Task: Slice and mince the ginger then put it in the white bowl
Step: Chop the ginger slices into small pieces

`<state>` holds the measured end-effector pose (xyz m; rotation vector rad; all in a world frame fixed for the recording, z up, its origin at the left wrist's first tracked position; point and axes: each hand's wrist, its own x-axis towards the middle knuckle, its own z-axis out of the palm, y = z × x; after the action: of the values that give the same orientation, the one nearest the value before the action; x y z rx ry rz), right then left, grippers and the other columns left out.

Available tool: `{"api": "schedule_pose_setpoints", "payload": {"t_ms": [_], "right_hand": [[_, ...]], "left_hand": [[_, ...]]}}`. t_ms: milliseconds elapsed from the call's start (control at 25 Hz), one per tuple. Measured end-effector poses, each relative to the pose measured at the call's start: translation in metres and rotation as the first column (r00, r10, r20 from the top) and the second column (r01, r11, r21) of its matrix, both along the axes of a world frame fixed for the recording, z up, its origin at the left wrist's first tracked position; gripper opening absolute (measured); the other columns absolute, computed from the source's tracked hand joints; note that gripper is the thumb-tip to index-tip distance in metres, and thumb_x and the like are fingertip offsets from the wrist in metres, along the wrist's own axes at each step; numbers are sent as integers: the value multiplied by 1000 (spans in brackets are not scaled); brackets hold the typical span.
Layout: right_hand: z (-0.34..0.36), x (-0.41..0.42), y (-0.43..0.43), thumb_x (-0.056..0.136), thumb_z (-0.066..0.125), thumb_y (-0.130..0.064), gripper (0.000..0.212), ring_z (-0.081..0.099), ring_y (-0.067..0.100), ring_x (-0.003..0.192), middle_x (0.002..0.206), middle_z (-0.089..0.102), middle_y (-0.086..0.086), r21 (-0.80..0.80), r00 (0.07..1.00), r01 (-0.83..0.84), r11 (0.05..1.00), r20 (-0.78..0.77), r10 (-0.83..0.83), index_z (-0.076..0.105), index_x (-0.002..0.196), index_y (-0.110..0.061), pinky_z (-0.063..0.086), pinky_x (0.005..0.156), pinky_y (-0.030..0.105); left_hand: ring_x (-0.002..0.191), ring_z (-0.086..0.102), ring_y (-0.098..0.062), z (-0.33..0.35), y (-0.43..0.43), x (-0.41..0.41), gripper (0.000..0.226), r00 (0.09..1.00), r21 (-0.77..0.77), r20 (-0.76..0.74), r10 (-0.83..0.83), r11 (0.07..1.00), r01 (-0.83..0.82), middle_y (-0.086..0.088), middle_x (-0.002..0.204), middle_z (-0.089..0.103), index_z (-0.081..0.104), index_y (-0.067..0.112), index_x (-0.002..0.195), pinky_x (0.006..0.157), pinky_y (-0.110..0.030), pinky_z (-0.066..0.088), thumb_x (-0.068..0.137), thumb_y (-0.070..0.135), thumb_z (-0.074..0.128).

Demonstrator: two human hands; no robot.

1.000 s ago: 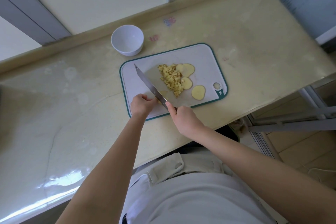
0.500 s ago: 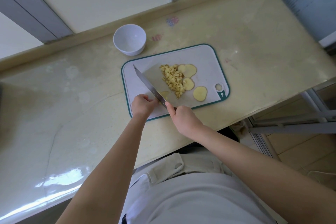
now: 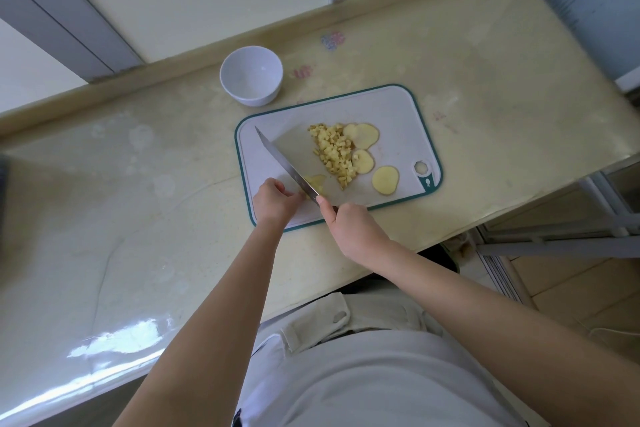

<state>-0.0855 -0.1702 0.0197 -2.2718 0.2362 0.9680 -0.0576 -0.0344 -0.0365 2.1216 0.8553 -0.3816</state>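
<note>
Pale yellow ginger slice (image 3: 316,181) at near side of white teal-rimmed plastic cutting board (image 3: 398,107); left hand (image 3: 273,199) curled, fingertips pinning it. Right hand (image 3: 349,222) wrapped round steel knife (image 3: 287,166), blade on slice. Minced ginger pile (image 3: 334,152) beyond blade. Round white bowl (image 3: 251,74) on beige worktop (image 3: 156,218) behind board
</note>
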Motion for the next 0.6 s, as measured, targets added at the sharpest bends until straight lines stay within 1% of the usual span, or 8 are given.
{"api": "schedule_pose_setpoints", "payload": {"t_ms": [40,80,120,160,200,320,480,600], "right_hand": [[-6,-2,1,103,30,-18,42,41,24,66,89,46,14,-29,999,-35,999,23,35,32,144,-11,30,49,28],[-10,-4,1,104,31,-23,31,44,26,70,85,47,14,-42,998,-45,998,45,47,51,127,-16,32,50,31],[-12,-4,1,103,30,-35,35,48,27,71,76,48,12,-21,993,-54,998,102,56,58,90,-19,35,53,33],[-13,-4,0,101,28,-46,49,50,28,69,67,47,9,-44,986,-106,993,123,111,48,66,-17,36,57,33],[-15,-4,-2,99,26,-53,55,50,28,67,62,44,7,-24,983,-114,993,143,116,39,60,-16,37,61,32],[-9,3,-11,98,23,-55,56,46,25,65,62,44,6,57,990,-112,992,91,106,36,60,-16,38,67,33],[-13,7,-17,98,24,-54,63,37,20,51,55,38,8,109,991,-83,991,111,70,29,53,-11,35,56,32],[-14,4,-25,94,25,-63,66,38,21,48,53,39,5,190,992,-4,982,121,-20,35,58,-8,37,57,32]], "left_hand": [[62,37,-14,-1,0,0,36,1000,-3,-1,-4,1000,4,3,65,39,35,18,65,49,-21,28,79,15,68],[65,38,-16,-1,0,0,36,1000,-2,0,-8,1000,8,3,65,40,35,18,65,49,-21,28,79,14,68],[66,39,-16,-1,0,0,36,1000,1,-1,-12,1000,12,3,65,41,35,18,65,49,-21,28,78,14,68],[67,40,-17,0,0,0,37,1000,5,0,-13,1000,13,3,65,41,35,18,65,49,-20,28,78,15,69],[68,40,-17,0,0,0,37,1000,6,0,-12,1000,12,3,66,41,35,18,65,49,-21,28,79,15,69],[71,42,-19,1,-1,-1,37,1000,-4,6,-17,1000,17,3,67,42,35,18,66,51,-22,30,78,17,71],[75,46,-19,3,-2,-7,26,996,13,68,-62,998,62,3,72,47,45,13,79,53,-21,32,80,17,71],[79,49,-17,5,-1,-10,18,985,5,118,-122,992,123,-1,84,54,49,10,89,66,-23,35,84,15,66]]}}
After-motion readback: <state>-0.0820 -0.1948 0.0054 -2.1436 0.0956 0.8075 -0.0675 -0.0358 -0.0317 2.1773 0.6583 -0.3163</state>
